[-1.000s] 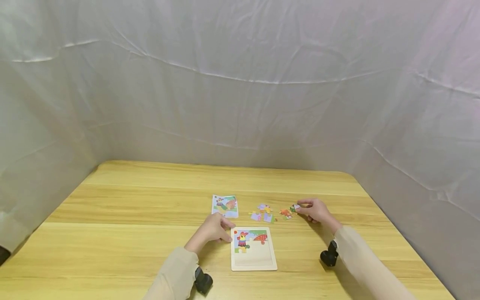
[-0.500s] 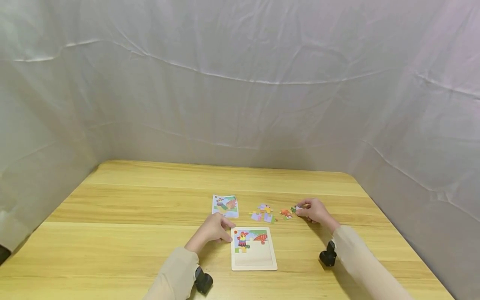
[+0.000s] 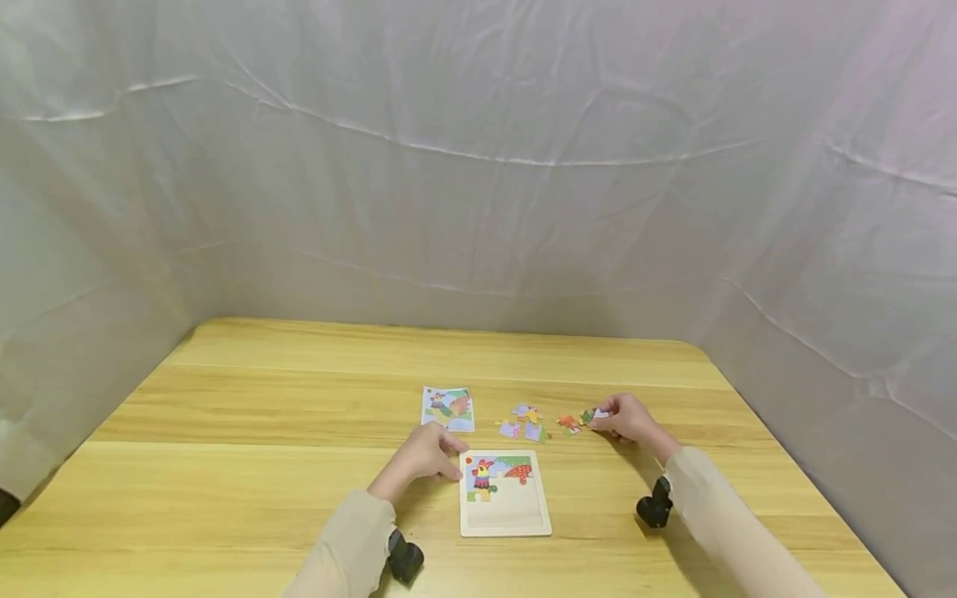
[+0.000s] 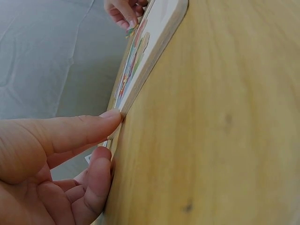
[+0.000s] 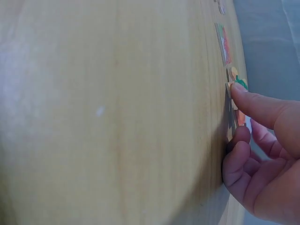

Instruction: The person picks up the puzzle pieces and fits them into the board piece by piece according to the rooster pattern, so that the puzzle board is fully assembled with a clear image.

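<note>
In the head view a wooden puzzle board (image 3: 505,531) lies flat, its upper part filled with pieces showing a rooster's head and a red patterned part. My left hand (image 3: 428,453) holds the board's far left corner, thumb (image 4: 101,123) against the edge and forefinger close by. Off to the right, my right hand (image 3: 628,418) pinches a jigsaw piece (image 5: 241,83) with green on it, low over the table among other pieces; my fingers hide part of it. An orange piece (image 3: 568,422) lies just left of that hand.
A printed picture card (image 3: 448,409) of the rooster lies behind the board, near my left hand. Several loose jigsaw pieces (image 3: 532,432) are spread between card and right hand. Grey cloth (image 3: 478,208) hangs around the wooden table (image 3: 262,498).
My right hand's fingertips have shifted slightly, and the piece at them now shows a little further right. My left hand and the board stay in place.
</note>
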`<state>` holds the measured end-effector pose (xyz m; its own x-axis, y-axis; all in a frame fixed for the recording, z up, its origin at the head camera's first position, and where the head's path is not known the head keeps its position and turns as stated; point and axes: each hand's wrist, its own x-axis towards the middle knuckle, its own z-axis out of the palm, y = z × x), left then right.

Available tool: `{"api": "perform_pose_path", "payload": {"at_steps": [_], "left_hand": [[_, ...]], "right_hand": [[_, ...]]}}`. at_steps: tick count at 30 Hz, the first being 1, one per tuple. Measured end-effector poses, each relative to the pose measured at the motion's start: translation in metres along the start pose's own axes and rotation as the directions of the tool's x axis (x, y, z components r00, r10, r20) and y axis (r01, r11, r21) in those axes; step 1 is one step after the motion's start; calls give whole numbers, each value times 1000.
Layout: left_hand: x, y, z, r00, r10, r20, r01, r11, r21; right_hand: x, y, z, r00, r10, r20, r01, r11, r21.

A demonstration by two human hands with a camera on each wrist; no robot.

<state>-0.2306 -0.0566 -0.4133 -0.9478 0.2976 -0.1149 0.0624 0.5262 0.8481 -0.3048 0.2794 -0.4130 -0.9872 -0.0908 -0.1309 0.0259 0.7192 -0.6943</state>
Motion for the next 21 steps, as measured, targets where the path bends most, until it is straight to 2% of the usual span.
{"api": "perform_pose_path", "payload": {"at_steps": [4,9,16,21], "left_hand": [[0,0,-1,1000,-7,-2,7,1000,8],[0,1,-1,1000,-25,-7,25,1000,11],[-1,2,-1,1000,-17,-8,17,1000,13],[0,1,-2,1000,-9,-6,9,1000,3]], "right_hand": [[0,-1,1,1000,18,5,-18,999,31],[-2,-2,2,1000,10,22,-13,990,143],[-6,-12,4,996,-79,32,63,936,347],[-12,-23,6,992,-122,32,98,905,414]]}}
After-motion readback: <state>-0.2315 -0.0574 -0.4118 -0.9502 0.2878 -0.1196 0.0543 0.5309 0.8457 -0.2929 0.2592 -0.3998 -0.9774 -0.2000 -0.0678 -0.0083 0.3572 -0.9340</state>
